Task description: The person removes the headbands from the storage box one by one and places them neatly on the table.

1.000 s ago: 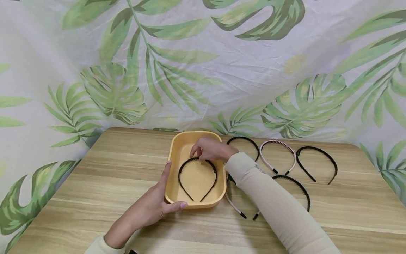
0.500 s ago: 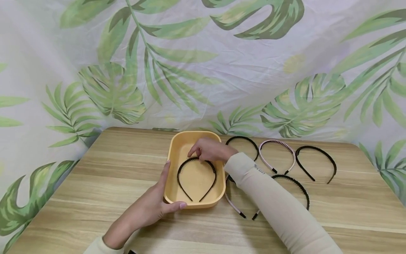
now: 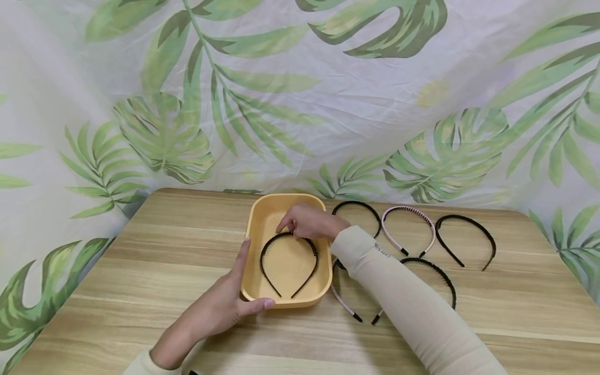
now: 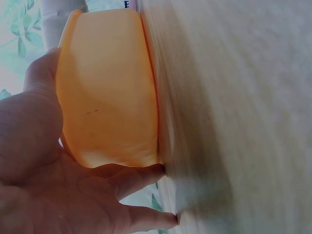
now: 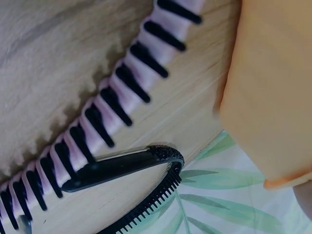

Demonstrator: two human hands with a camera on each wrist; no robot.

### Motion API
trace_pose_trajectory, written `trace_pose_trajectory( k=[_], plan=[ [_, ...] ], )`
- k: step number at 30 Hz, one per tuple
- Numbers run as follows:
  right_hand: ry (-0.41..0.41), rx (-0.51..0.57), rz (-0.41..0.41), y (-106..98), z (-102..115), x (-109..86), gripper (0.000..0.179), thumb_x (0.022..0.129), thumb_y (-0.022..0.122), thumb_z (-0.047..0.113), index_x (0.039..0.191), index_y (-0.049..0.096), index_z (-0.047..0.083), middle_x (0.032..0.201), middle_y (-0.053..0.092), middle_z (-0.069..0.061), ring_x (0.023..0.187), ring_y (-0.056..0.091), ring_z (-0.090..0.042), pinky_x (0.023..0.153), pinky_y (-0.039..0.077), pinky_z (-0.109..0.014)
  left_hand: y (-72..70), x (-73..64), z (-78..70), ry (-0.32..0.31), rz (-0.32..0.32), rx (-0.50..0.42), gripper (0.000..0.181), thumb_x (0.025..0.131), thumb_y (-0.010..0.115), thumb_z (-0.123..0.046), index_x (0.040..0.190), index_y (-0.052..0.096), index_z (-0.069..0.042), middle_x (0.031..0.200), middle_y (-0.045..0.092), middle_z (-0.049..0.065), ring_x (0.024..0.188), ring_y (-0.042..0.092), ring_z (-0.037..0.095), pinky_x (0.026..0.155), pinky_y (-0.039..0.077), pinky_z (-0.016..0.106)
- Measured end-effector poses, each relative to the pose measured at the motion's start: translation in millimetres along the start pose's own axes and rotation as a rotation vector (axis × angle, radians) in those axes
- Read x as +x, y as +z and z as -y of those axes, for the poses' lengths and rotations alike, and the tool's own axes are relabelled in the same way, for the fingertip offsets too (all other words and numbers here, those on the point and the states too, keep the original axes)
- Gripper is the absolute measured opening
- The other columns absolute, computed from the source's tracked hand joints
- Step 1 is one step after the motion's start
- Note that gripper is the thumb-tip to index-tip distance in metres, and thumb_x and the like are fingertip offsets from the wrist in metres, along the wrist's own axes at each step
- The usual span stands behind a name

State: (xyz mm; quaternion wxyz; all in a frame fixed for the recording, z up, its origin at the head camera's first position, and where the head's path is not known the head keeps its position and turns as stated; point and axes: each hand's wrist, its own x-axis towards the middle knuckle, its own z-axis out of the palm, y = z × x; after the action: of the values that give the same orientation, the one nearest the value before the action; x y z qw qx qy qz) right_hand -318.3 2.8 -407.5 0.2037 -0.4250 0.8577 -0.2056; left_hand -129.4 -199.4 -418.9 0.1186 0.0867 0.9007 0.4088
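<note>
A yellow-orange plastic container (image 3: 286, 303) stands on the table, with a thin black toothed headband (image 3: 261, 260) inside, its tips toward the front. Spread around the container's front-left corner, my left hand (image 3: 220, 299) has its thumb on the front side and fingers along the left. In the left wrist view those fingers (image 4: 141, 179) lie straight beside the container wall (image 4: 112, 87). My right hand (image 3: 307, 221) reaches over the right rim and pinches the top of the headband; the exact contact is partly hidden by the curled fingers.
Right of the container lie a black headband (image 3: 358, 202), a pink one (image 3: 412, 209), and another black one (image 3: 492, 237). Nearer me, a black headband (image 3: 445, 276) and a pink one (image 3: 344, 302) are partly covered by the right sleeve (image 3: 403, 297). A leaf-print cloth (image 3: 281, 104) hangs behind.
Everything shifts very slightly left in the head view. Both hands keep their places at the container, and the headband inside stays in about the same spot.
</note>
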Motion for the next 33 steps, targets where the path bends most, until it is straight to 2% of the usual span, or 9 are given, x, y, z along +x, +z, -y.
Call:
trace_pose_trajectory(
  k=[5,13,21,28,33],
  plan=[
    [0.003,-0.005,-0.011,-0.2,1.0,-0.7,0.051,0.085,0.061,-0.017,0.122,0.08,0.012,0.08,0.059,0.003,0.073,0.048,-0.009,0.067,0.04,-0.017,0.0,0.1,0.6,-0.004,0.002,-0.003,0.13,0.088,0.083,-0.048,0.168,-0.016,-0.018,0.167,0.029,0.032,0.134,0.058,0.03,0.115,0.04,0.054],
    [-0.017,-0.016,-0.044,0.1,0.5,-1.6,0.049,0.087,0.056,-0.017,0.119,0.081,0.011,0.085,0.067,-0.004,0.075,0.049,-0.01,0.07,0.04,-0.019,-0.1,-0.6,0.2,0.015,-0.005,-0.002,0.13,0.088,0.083,-0.047,0.168,-0.015,-0.017,0.165,0.031,0.033,0.133,0.059,0.03,0.114,0.041,0.055],
    [-0.04,-0.034,-0.081,0.9,0.3,-0.5,0.046,0.089,0.054,-0.016,0.114,0.083,0.01,0.098,0.076,-0.009,0.084,0.056,-0.011,0.078,0.047,-0.02,-0.6,-1.3,0.2,0.025,-0.01,0.005,0.131,0.088,0.084,-0.047,0.168,-0.014,-0.015,0.162,0.037,0.032,0.132,0.06,0.029,0.114,0.041,0.055],
    [-0.056,-0.024,-0.088,-1.0,0.3,-0.8,0.047,0.087,0.052,-0.017,0.113,0.083,0.008,0.093,0.073,-0.009,0.084,0.055,-0.011,0.078,0.047,-0.021,-0.3,-1.1,1.7,0.067,-0.015,0.007,0.131,0.088,0.084,-0.044,0.167,-0.015,-0.013,0.164,0.032,0.035,0.13,0.062,0.029,0.112,0.043,0.055],
    [-0.074,0.012,-0.091,-2.7,0.0,-2.2,0.046,0.088,0.051,-0.018,0.112,0.082,0.006,0.093,0.072,-0.011,0.083,0.054,-0.011,0.077,0.045,-0.02,0.1,-0.9,1.6,0.07,-0.024,0.021,0.132,0.087,0.085,-0.045,0.167,-0.014,-0.012,0.164,0.031,0.035,0.134,0.059,0.033,0.113,0.041,0.057]
  ],
)
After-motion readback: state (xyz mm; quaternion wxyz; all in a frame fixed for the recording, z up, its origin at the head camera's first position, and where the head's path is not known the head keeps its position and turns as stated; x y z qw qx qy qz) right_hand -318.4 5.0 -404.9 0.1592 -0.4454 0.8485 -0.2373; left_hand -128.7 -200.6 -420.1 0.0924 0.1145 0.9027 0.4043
